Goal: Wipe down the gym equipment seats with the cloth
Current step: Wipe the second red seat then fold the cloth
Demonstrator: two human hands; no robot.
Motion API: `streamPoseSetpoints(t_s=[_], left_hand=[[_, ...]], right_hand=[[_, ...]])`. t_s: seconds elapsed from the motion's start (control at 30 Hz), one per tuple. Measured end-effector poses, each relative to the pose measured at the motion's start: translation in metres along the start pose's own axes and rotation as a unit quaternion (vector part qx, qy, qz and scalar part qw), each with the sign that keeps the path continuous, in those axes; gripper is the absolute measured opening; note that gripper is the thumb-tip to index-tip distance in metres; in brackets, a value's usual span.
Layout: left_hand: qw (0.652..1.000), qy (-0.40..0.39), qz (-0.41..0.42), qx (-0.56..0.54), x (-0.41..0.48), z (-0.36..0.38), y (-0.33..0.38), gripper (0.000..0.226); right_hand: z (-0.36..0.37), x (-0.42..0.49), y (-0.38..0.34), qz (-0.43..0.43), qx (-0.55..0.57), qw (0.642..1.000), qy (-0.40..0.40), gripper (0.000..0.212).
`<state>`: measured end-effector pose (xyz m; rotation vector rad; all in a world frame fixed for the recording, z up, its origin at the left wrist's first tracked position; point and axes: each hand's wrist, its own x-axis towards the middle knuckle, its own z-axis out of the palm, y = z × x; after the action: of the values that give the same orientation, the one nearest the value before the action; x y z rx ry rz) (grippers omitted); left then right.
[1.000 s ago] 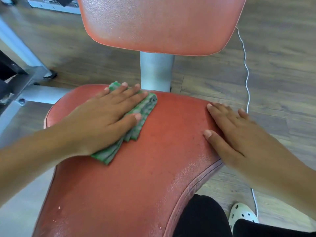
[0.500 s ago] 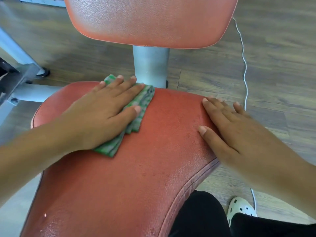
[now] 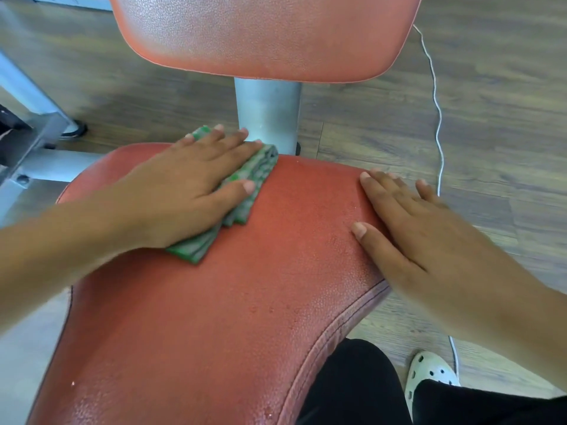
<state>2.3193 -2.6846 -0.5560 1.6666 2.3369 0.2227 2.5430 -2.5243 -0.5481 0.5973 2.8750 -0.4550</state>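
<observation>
Left hand [image 3: 184,191] atop cloth [image 3: 249,178], post [image 3: 267,115] ahead

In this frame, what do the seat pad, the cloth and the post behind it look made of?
Seat pad: likely vinyl or faux leather, red, pebbled grain, slight sheen, stitched seam. Cloth: soft textile, green-grey, folded in layers. Post: probably painted metal, smooth grey tube.

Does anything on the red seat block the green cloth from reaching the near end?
Nothing visible does. Between the folded green cloth under the left hand and the near end, the red padded seat carries only droplets; the right hand rests at its right edge.
</observation>
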Motion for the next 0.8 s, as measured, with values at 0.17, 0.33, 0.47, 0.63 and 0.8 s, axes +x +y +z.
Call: streamPoseSetpoints(t_s=[0.17, 0.33, 0.47, 0.63, 0.8], left_hand=[[0.995, 0.000, 0.101, 0.012, -0.010, 0.007, 0.035, 0.067], [0.995, -0.017, 0.101, -0.008, -0.037, -0.005, -0.002, 0.057], [0.999, -0.002, 0.037, -0.012, -0.014, -0.003, -0.015, 0.059], [0.997, 0.000, 0.071, -0.004, -0.014, 0.004, 0.012, 0.060], [0.994, -0.011, 0.104, -0.010, -0.040, 0.000, 0.004, 0.057]], right_hand=[[0.000, 0.002, -0.001, 0.000, -0.003, 1.000, 0.003, 0.078], [0.003, 0.000, -0.001, 0.001, 0.002, 1.000, 0.013, 0.074], [0.003, 0.000, -0.001, 0.003, 0.000, 1.000, 0.017, 0.075], [0.003, 0.002, -0.003, 0.004, -0.007, 1.000, 0.017, 0.079], [0.002, 0.001, -0.003, 0.004, -0.010, 1.000, 0.016, 0.079]])
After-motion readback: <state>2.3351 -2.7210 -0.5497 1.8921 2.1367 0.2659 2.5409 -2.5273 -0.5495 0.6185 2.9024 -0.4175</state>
